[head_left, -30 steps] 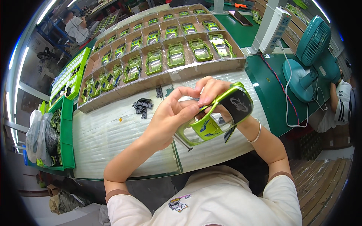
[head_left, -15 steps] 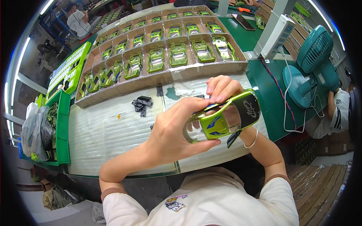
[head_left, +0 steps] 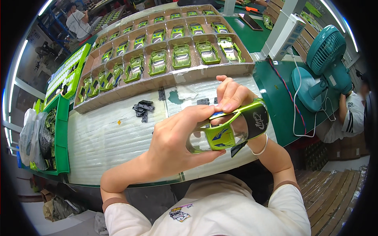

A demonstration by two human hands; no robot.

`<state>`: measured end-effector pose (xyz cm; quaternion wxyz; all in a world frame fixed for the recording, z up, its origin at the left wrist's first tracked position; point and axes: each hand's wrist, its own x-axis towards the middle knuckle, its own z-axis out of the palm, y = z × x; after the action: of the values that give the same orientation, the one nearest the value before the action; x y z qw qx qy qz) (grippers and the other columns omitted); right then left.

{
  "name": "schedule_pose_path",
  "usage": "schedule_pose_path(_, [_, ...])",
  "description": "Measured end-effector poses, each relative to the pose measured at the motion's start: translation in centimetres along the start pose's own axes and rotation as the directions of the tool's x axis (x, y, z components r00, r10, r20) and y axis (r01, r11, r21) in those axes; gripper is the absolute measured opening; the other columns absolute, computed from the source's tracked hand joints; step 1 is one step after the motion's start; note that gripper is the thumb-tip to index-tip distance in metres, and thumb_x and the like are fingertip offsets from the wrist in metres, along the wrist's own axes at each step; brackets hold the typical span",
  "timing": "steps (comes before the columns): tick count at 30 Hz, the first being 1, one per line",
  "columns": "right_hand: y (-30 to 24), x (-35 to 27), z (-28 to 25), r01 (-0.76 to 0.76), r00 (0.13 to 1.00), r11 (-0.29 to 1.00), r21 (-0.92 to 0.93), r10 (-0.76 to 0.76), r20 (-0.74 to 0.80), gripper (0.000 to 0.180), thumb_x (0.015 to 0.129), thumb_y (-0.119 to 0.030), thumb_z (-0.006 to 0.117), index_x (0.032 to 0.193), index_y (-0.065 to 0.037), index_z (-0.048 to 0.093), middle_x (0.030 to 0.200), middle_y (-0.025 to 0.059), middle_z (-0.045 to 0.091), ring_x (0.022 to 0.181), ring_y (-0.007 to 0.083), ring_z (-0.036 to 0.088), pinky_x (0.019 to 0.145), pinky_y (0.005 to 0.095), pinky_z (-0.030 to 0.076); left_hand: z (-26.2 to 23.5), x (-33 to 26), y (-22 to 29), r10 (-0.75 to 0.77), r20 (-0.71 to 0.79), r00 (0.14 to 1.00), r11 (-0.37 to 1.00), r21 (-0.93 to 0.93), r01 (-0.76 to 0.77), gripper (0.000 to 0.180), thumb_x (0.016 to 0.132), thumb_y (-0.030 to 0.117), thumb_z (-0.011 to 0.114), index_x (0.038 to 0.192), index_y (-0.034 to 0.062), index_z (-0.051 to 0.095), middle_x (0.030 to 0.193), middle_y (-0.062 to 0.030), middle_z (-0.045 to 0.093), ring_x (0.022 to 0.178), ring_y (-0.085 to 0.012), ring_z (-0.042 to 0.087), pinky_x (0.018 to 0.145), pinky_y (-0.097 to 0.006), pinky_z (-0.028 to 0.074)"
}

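A toy car body shell (head_left: 224,137), bright green with a dark printed roof end and blue markings, is held above the padded tabletop. My left hand (head_left: 171,135) wraps round its near end, thumb below and fingers along the top edge. At the shell's upper side, the thumb and fingertips of my right hand (head_left: 233,94) press together against its edge; whether a small part lies under them is hidden. A black plastic piece (head_left: 238,148) sticks out below the shell, near my right wrist. Beyond my left hand, a small pile of black plastic parts (head_left: 142,111) lies on the padding.
A divided cardboard box (head_left: 157,83) of similar green shells stands at the back. To the left are a green crate (head_left: 63,133) and a plastic bag (head_left: 29,135). A teal fan (head_left: 327,51), a power strip (head_left: 290,37) and a phone (head_left: 251,22) stand or lie right. Other people are nearby.
The shell has tilted slightly in my hands, and my right fingers have shifted a little on its upper edge. The whole view has moved slightly.
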<state>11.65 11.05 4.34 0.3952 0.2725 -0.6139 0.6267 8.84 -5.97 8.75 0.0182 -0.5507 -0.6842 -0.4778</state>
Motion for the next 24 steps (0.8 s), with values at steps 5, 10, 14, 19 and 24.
schedule_pose_path(5, [0.3,0.1,-0.4,-0.018,0.995,0.997,0.080,0.009,0.104,0.029,0.061,-0.011,0.079,0.080,-0.013,0.057,0.076,-0.0001,0.059,0.080,0.0153,0.055,0.094,0.0390,0.033,-0.4,0.1,0.3,-0.047,0.022,0.999,0.996,-0.073,0.049,0.061,0.051,0.011,0.082,0.101,-0.0049,0.052,0.101,-0.0175,0.059,0.091,-0.0226,0.060,0.078,-0.029,0.047])
schedule_pose_path(10, [0.9,-0.2,-0.1,-0.015,0.997,0.992,0.126,0.004,0.081,0.021,0.067,-0.011,0.073,0.081,-0.011,0.058,0.079,-0.0005,0.060,0.085,0.0172,0.056,0.095,0.0385,0.035,-0.4,0.1,0.2,0.001,-0.008,1.000,1.000,-0.019,-0.002,0.061,0.051,0.011,0.082,0.102,-0.0048,0.052,0.101,-0.0183,0.058,0.091,-0.0230,0.060,0.077,-0.029,0.048])
schedule_pose_path(14, [1.0,-0.4,-0.2,-0.035,0.996,0.988,0.149,0.023,0.083,0.021,0.066,-0.013,0.074,0.081,-0.012,0.059,0.080,-0.0016,0.061,0.084,0.0160,0.055,0.093,0.0368,0.035,-0.3,0.0,0.5,0.019,-0.019,1.000,0.998,0.058,-0.017,0.062,0.049,0.012,0.083,0.101,-0.0037,0.053,0.100,-0.0201,0.058,0.089,-0.0244,0.061,0.075,-0.030,0.049])
schedule_pose_path(19, [0.5,-0.3,-0.7,-0.080,0.982,0.993,0.092,0.063,0.176,0.019,0.068,-0.015,0.074,0.080,-0.013,0.059,0.078,-0.0016,0.060,0.079,0.0142,0.054,0.084,0.0322,0.037,0.0,-0.5,1.2,0.031,-0.056,0.998,0.992,0.122,-0.024,0.063,0.048,0.013,0.085,0.101,-0.0035,0.053,0.099,-0.0207,0.059,0.088,-0.0254,0.061,0.075,-0.030,0.049])
schedule_pose_path(24, [0.1,-0.6,-0.1,-0.164,0.986,0.974,0.159,0.154,0.071,0.018,0.069,-0.016,0.073,0.080,-0.013,0.059,0.077,-0.0010,0.061,0.077,0.0116,0.053,0.078,0.0278,0.038,-0.4,0.0,1.3,-0.034,-0.015,0.999,0.998,0.051,0.035,0.063,0.049,0.012,0.084,0.101,-0.0049,0.053,0.100,-0.0191,0.059,0.089,-0.0223,0.061,0.076,-0.028,0.048])
